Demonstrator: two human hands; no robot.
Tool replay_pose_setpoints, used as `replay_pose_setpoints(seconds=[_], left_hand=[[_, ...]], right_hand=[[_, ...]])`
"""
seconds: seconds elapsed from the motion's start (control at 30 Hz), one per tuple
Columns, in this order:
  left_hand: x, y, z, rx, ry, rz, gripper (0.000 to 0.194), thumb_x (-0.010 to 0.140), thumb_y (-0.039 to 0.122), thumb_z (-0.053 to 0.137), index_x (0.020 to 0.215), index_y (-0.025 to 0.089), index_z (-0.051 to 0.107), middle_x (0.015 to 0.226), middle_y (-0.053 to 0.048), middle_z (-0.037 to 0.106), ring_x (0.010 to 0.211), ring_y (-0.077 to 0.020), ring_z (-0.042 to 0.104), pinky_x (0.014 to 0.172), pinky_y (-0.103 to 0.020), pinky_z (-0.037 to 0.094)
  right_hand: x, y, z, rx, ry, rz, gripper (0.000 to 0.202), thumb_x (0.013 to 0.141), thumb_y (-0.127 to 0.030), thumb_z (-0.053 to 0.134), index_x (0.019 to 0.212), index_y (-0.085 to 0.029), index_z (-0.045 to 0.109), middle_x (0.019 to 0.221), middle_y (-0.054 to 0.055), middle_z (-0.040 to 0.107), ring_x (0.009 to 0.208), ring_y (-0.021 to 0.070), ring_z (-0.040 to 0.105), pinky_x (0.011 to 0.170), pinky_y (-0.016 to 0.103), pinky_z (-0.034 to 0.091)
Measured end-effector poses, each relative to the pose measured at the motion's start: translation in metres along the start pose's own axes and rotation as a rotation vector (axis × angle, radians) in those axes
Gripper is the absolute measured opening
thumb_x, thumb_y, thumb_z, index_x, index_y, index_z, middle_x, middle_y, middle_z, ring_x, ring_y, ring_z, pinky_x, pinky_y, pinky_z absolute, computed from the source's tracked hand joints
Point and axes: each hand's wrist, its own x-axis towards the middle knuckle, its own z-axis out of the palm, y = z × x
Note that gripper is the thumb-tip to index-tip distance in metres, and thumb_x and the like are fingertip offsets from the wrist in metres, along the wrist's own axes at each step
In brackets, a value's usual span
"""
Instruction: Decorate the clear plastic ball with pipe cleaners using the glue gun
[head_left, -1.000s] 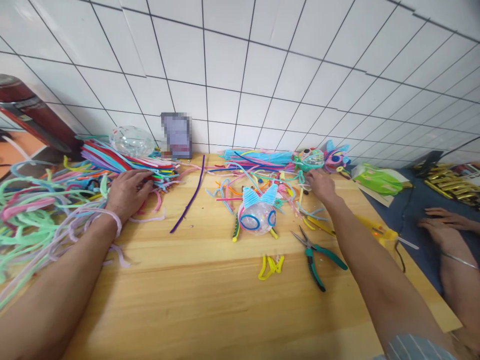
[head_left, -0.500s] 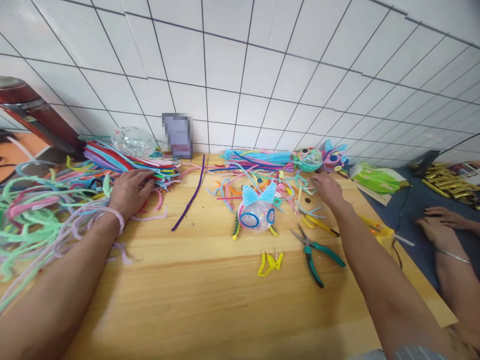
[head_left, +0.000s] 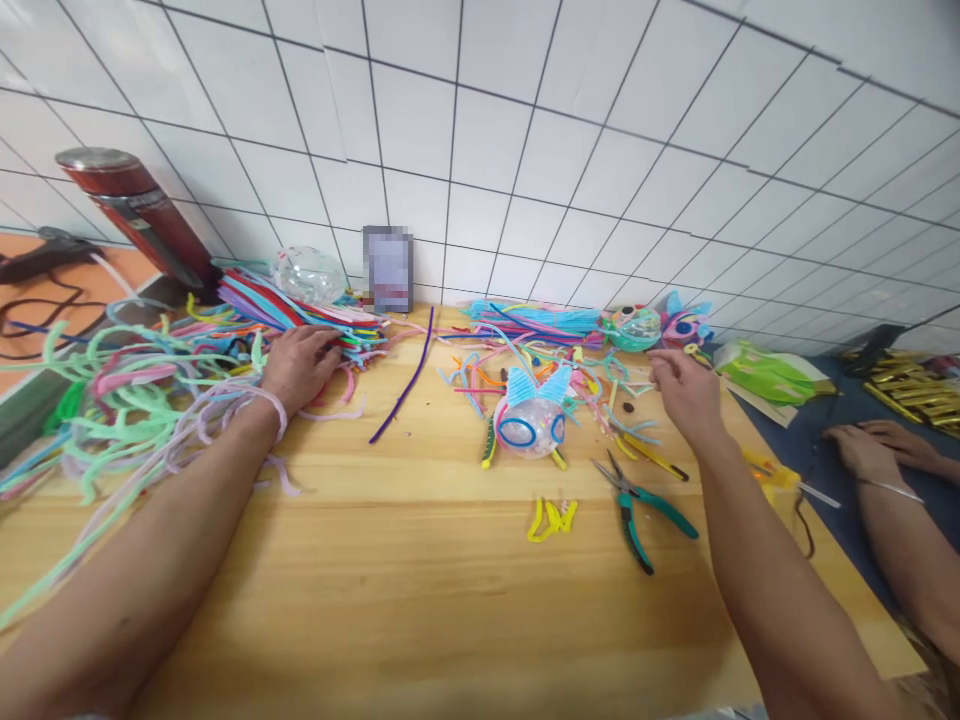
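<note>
My left hand (head_left: 301, 368) lies over a thick bundle of coloured pipe cleaners (head_left: 259, 300), its fingers parted and touching the near ends. Curly lilac and mint pipe cleaners loop around that wrist. At the right, my right hand (head_left: 686, 395) is closed in a pinch above the table; whatever is between the fingertips is too small to make out. Between the hands stands a clear plastic ball figure (head_left: 532, 425) with blue ring eyes, pale blue ears and yellow-tipped legs. A single purple pipe cleaner (head_left: 405, 375) lies left of it.
Green-handled pliers (head_left: 637, 500) lie open near bent yellow pieces (head_left: 553, 520). Two decorated balls, one green-eyed figure (head_left: 632, 328) and one pink-blue figure (head_left: 684, 325), sit by the wall. A red thermos (head_left: 142, 220) stands left. Another person's hands (head_left: 874, 455) rest at the right.
The view has swung left, so everything sits further right and more of the thermos shows. My right hand has drawn slightly right and nearer. My left hand stays on the bundle.
</note>
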Motion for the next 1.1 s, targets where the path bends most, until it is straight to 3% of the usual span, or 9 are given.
replay_pose_setpoints(seconds=[0.1,0.3,0.47,0.6,0.7,0.77,0.97,1.1], left_hand=[[0.000,0.000,-0.001,-0.009,-0.016,0.000,0.047,0.105,0.042,0.051,0.133,0.020,0.081,0.141,-0.013,0.083,0.133,-0.0325,0.073,0.125,-0.051,0.053],[0.000,0.000,0.000,-0.032,-0.025,-0.022,0.055,0.105,0.043,0.050,0.141,0.013,0.078,0.147,-0.019,0.079,0.136,-0.0339,0.070,0.128,-0.053,0.050],[0.001,-0.001,0.000,-0.029,-0.029,-0.024,0.052,0.105,0.043,0.051,0.139,0.013,0.077,0.145,-0.018,0.079,0.134,-0.0327,0.070,0.128,-0.055,0.050],[0.002,-0.002,-0.001,-0.003,-0.040,-0.030,0.048,0.103,0.041,0.054,0.136,0.018,0.078,0.144,-0.013,0.081,0.135,-0.0306,0.071,0.128,-0.050,0.051],[0.002,-0.002,-0.001,-0.006,-0.046,-0.037,0.049,0.102,0.040,0.054,0.136,0.013,0.079,0.145,-0.017,0.080,0.137,-0.0329,0.071,0.128,-0.052,0.050],[0.002,-0.002,-0.001,-0.003,-0.048,-0.040,0.050,0.103,0.038,0.054,0.137,0.012,0.079,0.146,-0.019,0.079,0.138,-0.0338,0.071,0.129,-0.052,0.049],[0.001,-0.006,0.005,-0.016,-0.018,-0.033,0.045,0.102,0.035,0.055,0.137,0.020,0.080,0.145,-0.015,0.080,0.140,-0.0345,0.070,0.130,-0.054,0.049],[0.001,-0.005,0.008,-0.022,0.009,-0.049,0.042,0.101,0.033,0.056,0.135,0.023,0.080,0.142,-0.013,0.081,0.138,-0.0334,0.070,0.129,-0.056,0.048]], right_hand=[[-0.028,-0.022,-0.013,0.214,0.031,0.084,0.040,0.095,-0.047,0.062,0.117,-0.020,0.083,0.079,0.006,0.077,0.077,0.0266,0.073,0.079,0.040,0.061],[-0.086,-0.045,-0.043,0.264,0.043,0.168,0.049,0.088,-0.057,0.069,0.115,-0.019,0.086,0.073,0.002,0.072,0.068,0.0216,0.068,0.072,0.035,0.060],[-0.117,-0.047,-0.032,0.347,0.080,0.195,0.050,0.087,-0.061,0.071,0.109,-0.020,0.086,0.066,0.000,0.068,0.063,0.0213,0.065,0.064,0.034,0.054],[-0.125,-0.036,-0.008,0.310,0.100,0.177,0.051,0.087,-0.064,0.067,0.107,-0.021,0.087,0.071,0.004,0.075,0.066,0.0251,0.069,0.065,0.038,0.053],[-0.129,-0.026,0.001,0.276,0.052,0.175,0.052,0.087,-0.066,0.066,0.109,-0.024,0.087,0.077,0.005,0.078,0.070,0.0274,0.072,0.069,0.041,0.054],[-0.131,-0.021,0.002,0.273,0.027,0.177,0.051,0.088,-0.067,0.066,0.109,-0.026,0.087,0.076,0.005,0.078,0.069,0.0276,0.071,0.069,0.041,0.055],[-0.134,-0.019,-0.003,0.308,0.022,0.202,0.047,0.087,-0.065,0.067,0.110,-0.029,0.086,0.085,0.007,0.082,0.078,0.0324,0.079,0.079,0.048,0.061],[-0.134,-0.015,-0.002,0.254,0.008,0.182,0.046,0.090,-0.066,0.064,0.113,-0.031,0.085,0.084,0.008,0.081,0.081,0.0355,0.081,0.076,0.051,0.062]])
